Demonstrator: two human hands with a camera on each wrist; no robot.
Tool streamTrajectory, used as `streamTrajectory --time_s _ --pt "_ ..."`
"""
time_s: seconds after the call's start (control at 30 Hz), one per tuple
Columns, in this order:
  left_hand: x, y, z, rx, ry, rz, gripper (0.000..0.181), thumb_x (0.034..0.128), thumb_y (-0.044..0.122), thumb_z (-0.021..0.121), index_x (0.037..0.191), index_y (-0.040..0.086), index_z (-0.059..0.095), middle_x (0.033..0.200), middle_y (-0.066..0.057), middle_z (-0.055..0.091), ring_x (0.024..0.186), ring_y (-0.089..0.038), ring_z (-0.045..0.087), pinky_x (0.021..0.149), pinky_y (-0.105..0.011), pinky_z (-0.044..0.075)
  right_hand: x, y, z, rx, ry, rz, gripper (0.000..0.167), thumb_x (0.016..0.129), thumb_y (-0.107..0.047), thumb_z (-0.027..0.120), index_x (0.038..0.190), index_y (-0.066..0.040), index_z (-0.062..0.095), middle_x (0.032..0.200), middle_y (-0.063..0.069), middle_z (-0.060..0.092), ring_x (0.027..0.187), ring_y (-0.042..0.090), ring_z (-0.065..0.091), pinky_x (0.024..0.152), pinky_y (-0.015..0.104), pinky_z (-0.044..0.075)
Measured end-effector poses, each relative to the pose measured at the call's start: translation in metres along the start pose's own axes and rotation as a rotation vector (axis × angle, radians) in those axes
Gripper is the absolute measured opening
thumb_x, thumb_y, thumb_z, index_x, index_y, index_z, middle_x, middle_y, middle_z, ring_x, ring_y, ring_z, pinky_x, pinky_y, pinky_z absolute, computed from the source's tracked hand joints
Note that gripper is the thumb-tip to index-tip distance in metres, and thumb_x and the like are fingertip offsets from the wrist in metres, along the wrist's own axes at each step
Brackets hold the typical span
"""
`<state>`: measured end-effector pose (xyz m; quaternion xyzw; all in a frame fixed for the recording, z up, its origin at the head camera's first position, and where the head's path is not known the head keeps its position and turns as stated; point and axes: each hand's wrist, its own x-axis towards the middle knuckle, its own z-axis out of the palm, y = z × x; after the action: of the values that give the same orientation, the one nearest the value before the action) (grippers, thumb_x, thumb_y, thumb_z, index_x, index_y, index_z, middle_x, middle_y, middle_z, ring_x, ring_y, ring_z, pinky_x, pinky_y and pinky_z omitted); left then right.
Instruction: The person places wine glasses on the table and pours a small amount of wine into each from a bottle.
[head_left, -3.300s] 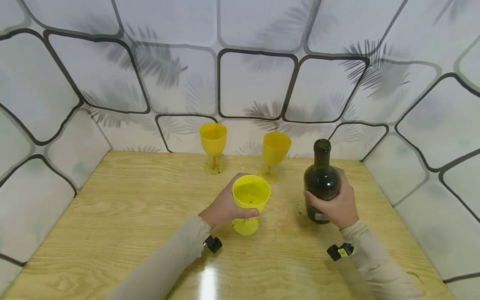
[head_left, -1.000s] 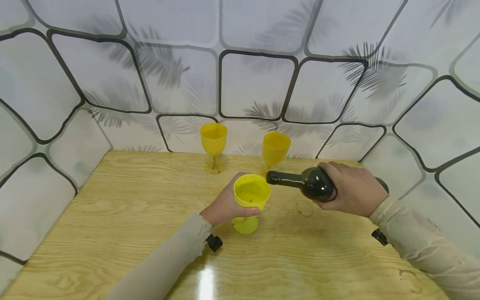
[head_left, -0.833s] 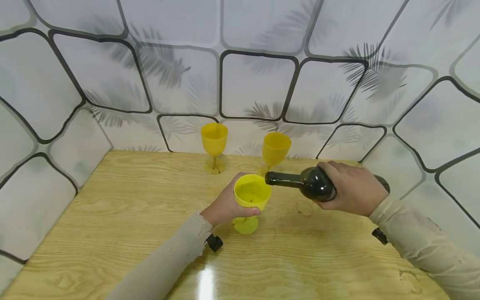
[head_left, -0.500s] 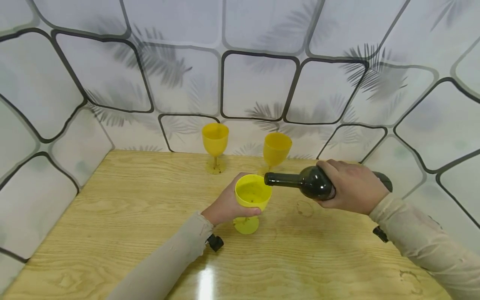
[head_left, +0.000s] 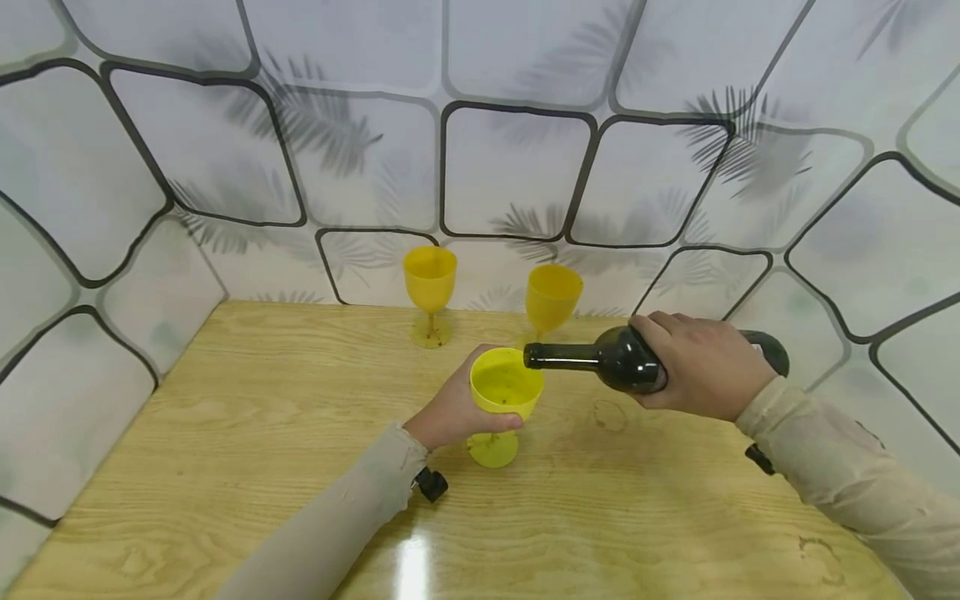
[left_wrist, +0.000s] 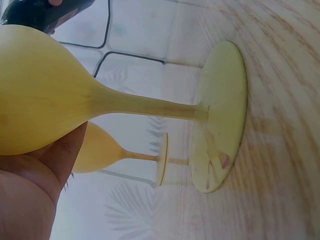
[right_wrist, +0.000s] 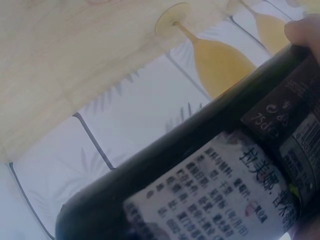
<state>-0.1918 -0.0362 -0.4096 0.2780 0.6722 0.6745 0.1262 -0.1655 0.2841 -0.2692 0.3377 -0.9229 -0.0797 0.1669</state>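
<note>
Right hand wrapped round the dark bottle, long axis running three-to-nine o'clock, mouth right at the two o'clock edge of the yellow goblet, clasped upright in the left hand!

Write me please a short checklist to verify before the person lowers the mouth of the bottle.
1. Left hand holds the front cup by its bowl: ok.
2. Front cup stands upright with its foot on the table: ok, as it appears in the left wrist view.
3. Right hand grips the bottle: ok, fingers round its body.
4. Bottle's mouth is over the cup: cannot tell; it overlaps the right part of the rim in the head view, but the height gap is unclear.
5. Bottle has liquid inside: cannot tell, the glass is dark.
6. Left back cup and right back cup are upright: ok.
</note>
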Motion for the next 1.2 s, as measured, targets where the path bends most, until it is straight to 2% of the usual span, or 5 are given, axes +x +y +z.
streamTrajectory --time_s 0.4,0.67,1.2 --pt "0.0 0.0 0.0 0.011 0.0 -0.014 0.086 0.0768 0.006 0.09 0.147 0.02 0.042 0.13 -0.008 0.061 0.113 -0.027 0.061 0.097 -0.041 0.055 0.005 -0.001 -0.002 0.005 0.011 -0.02 0.072 0.063 -0.046 0.092 0.115 -0.01 0.057 0.088 0.003 0.063 0.071 0.022 0.063 0.06 0.046 0.057" --pt "0.0 -0.001 -0.001 -0.011 -0.014 0.007 0.085 0.0777 0.005 0.089 0.147 0.019 0.041 0.131 -0.01 0.06 0.115 -0.029 0.061 0.098 -0.042 0.055 0.009 -0.001 -0.004 -0.008 0.011 -0.034 0.07 0.064 -0.044 0.091 0.115 -0.01 0.057 0.087 0.003 0.063 0.072 0.022 0.064 0.061 0.046 0.057" --pt "0.0 -0.001 -0.001 0.0 -0.006 -0.034 0.085 0.0786 0.007 0.089 0.147 0.023 0.041 0.13 -0.008 0.059 0.114 -0.027 0.061 0.097 -0.041 0.055 0.014 -0.003 -0.008 -0.013 -0.008 -0.029 0.066 0.064 -0.043 0.09 0.11 -0.012 0.055 0.084 0.003 0.061 0.07 0.021 0.062 0.058 0.044 0.056"
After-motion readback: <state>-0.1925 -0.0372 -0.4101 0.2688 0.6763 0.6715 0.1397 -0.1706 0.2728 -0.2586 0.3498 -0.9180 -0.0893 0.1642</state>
